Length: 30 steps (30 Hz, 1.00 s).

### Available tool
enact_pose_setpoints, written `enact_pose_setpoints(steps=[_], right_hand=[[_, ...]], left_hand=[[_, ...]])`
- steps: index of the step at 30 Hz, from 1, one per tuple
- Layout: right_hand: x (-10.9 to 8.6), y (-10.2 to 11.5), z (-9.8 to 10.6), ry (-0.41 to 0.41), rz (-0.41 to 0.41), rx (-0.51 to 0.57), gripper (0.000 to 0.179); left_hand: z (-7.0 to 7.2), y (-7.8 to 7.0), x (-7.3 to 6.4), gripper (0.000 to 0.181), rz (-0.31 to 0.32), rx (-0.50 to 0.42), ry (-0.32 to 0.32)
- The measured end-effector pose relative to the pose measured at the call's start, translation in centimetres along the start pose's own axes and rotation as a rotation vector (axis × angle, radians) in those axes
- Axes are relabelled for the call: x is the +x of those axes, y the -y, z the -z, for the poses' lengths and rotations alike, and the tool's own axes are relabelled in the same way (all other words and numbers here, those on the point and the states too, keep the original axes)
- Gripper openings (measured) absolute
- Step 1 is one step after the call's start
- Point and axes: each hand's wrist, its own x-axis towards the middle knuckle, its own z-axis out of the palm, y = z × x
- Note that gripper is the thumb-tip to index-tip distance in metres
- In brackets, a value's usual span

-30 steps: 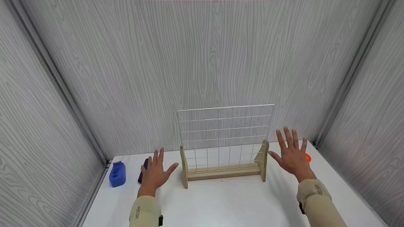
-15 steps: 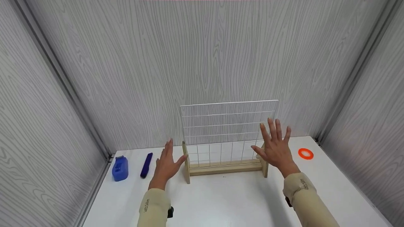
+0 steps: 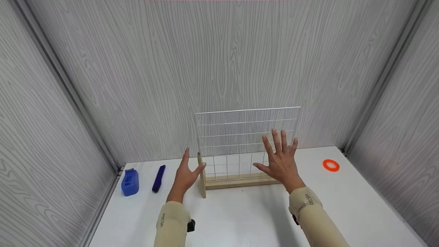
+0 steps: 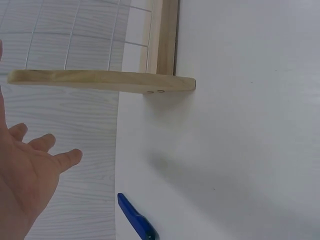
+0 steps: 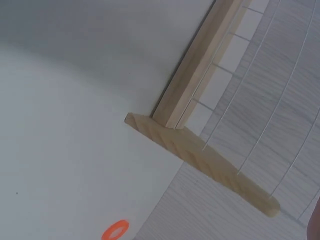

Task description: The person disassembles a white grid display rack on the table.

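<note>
A white wire grid panel stands upright in a wooden stand toward the back of the table. My left hand hovers beside the stand's left wooden upright, thumb out and fingers extended, holding nothing. In front of the right part of the grid, my right hand is raised with its fingers spread wide, also holding nothing. It hides much of the stand's right upright in the head view, while the right wrist view shows that upright whole.
On the white table, a blue tape dispenser and a dark blue slim object lie at left. An orange ring lies at right. Grey wood-patterned walls enclose the back and sides.
Both hands have moved toward the grid: the left to the right, the right to the left, now overlapping the grid in the head view. The orange ring and slim blue object came into full view.
</note>
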Motion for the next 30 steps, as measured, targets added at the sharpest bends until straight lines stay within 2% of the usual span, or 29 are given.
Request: enact_pose_setpoints(steps=[4, 7, 11, 18, 26, 30], right_hand=[[1.0, 1.5, -0.2, 0.017, -0.015, -0.021, 0.125], [1.6, 2.7, -0.4, 0.0, -0.014, 0.004, 0.128], [2.4, 4.0, -0.9, -0.035, 0.0, 0.037, 0.129], [3.4, 5.8, -1.6, -0.025, -0.008, 0.009, 0.129], [3.7, 7.7, -2.5, -0.008, -0.024, 0.007, 0.129], [4.1, 7.9, -2.9, 0.005, -0.039, -0.007, 0.13]], left_hand=[[-0.4, -0.6, 0.3, 0.1, 0.017, -0.062, -0.016], [-0.6, -0.9, 0.4, 0.099, 0.026, -0.093, -0.021], [-0.8, -1.3, 0.6, 0.097, 0.032, -0.117, -0.018], [-1.5, -1.6, 1.1, 0.092, 0.03, -0.171, -0.034], [-2.5, -0.8, 0.9, 0.082, 0.061, -0.192, -0.127], [-2.7, -1.0, 1.1, 0.078, 0.05, -0.204, -0.16]])
